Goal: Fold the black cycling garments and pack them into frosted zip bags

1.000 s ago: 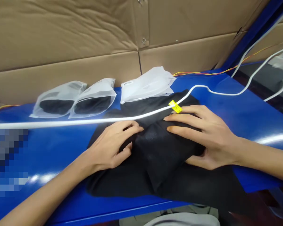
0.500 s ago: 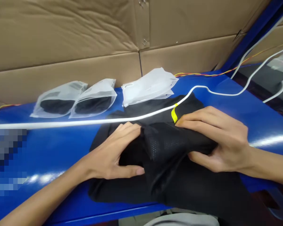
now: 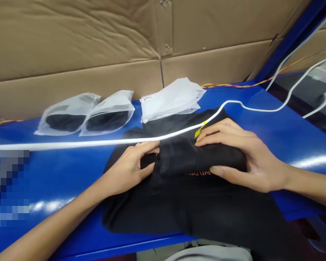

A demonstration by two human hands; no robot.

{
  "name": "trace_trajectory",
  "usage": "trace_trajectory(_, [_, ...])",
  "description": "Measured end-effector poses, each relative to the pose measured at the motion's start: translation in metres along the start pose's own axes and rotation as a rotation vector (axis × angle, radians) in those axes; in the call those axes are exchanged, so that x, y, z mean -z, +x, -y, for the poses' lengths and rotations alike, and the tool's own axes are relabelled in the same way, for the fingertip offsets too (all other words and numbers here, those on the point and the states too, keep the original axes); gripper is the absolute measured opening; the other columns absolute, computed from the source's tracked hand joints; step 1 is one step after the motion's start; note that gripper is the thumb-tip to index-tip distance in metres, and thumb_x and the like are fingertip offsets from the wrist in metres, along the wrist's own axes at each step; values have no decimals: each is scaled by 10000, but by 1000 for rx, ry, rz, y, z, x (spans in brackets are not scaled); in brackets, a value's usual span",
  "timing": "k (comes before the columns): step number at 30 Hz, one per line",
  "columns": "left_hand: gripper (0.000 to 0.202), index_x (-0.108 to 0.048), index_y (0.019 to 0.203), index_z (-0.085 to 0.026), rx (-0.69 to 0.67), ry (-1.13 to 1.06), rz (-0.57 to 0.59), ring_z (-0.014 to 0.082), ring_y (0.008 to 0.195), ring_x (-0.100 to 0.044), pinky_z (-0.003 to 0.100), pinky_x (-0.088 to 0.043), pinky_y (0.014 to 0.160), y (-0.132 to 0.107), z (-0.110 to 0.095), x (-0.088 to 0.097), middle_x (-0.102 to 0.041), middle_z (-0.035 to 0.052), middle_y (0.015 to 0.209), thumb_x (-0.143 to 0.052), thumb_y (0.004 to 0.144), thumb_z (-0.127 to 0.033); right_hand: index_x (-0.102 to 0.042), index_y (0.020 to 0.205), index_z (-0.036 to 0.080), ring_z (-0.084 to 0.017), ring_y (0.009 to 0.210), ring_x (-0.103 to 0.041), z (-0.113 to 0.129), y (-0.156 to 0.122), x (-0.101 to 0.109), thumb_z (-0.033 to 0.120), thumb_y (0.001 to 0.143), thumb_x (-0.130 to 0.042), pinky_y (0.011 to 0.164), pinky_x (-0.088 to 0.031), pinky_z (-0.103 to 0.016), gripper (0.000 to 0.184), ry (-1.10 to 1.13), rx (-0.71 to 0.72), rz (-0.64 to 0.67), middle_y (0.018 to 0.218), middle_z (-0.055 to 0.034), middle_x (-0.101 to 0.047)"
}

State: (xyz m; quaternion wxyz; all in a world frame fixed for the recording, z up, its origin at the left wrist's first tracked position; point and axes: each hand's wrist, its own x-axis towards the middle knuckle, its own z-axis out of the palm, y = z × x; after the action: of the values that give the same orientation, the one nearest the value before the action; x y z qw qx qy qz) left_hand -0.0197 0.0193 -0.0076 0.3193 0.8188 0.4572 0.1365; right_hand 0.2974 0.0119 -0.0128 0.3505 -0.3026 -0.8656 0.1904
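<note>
Left hand [image 3: 127, 168] pinches fold of 1 black garment [image 3: 201, 206]; right hand [image 3: 247, 156] grasps it, fingers half-spread. 3 frosted poly bags [image 3: 108, 116] lie beyond.

On my feed, a black garment [image 3: 195, 206] lies bunched on a blue workbench [image 3: 293, 134], its upper part folded into a thick band of perforated mesh [image 3: 179, 159]. Orange lettering [image 3: 198, 173] reads upside down just below the fold, and a small yellow tag [image 3: 199, 129] sticks out at the band's far edge. The left hand [image 3: 127, 170] curls around one end of the fold; the right hand [image 3: 241, 156] clasps the other, thumb beneath
</note>
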Motion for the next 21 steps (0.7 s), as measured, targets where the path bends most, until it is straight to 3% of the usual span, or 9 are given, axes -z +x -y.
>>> trace_trajectory(3, [636,-528,1567,-256,-25,-64,4,340,1317,-640,502,-527,1128,-8,6,3,-686,97,1435,-621,945,-347,-703,1167,250,-262,1053,-717,-2,1,-2,319,959,-724,932,-563,-417,219,-26,-15,-68,1120,-59,-772])
trace_trajectory(7, [792,-405,1659,-331,6,-211,52,380,1394,-603,558,-455,1217,-13,2,7,-628,73,1542,-633,952,-604,-723,1039,266,-221,808,-738,-1,2,-2,340,965,-727,755,-584,-350,105,-86,-158,-196,943,-15,-784])
trace_trajectory(9, [971,-346,1689,-316,62,-157,58,403,1395,-608,600,-395,1258,-11,-4,7,-647,91,1525,-702,872,-701,-740,991,274,-214,733,-719,0,3,0,366,960,-732,702,-581,-340,97,-98,-226,-237,876,-2,-770])
trace_trajectory(12, [1098,-300,1708,-282,120,-67,29,401,1381,-628,631,-355,1275,-4,-11,3,-720,102,1423,-771,808,-699,-749,913,281,-200,694,-681,1,6,1,389,951,-737,675,-559,-326,115,-51,-329,-272,783,22,-716])
trace_trajectory(17, [826,-477,1624,-256,124,-219,-2,333,1220,-736,506,-565,1113,2,-8,1,-824,59,1157,-692,922,-636,-651,705,244,-178,617,-579,-4,10,1,491,938,-729,556,-453,-308,348,171,-563,-289,659,23,-591])
trace_trajectory(21, [682,-662,1464,-248,98,-185,-7,351,1232,-733,491,-596,1074,2,-5,2,-764,100,1348,-727,904,-630,-763,916,266,-260,796,-700,-10,14,7,544,855,-809,659,-560,-366,288,351,-621,-151,869,-10,-745])
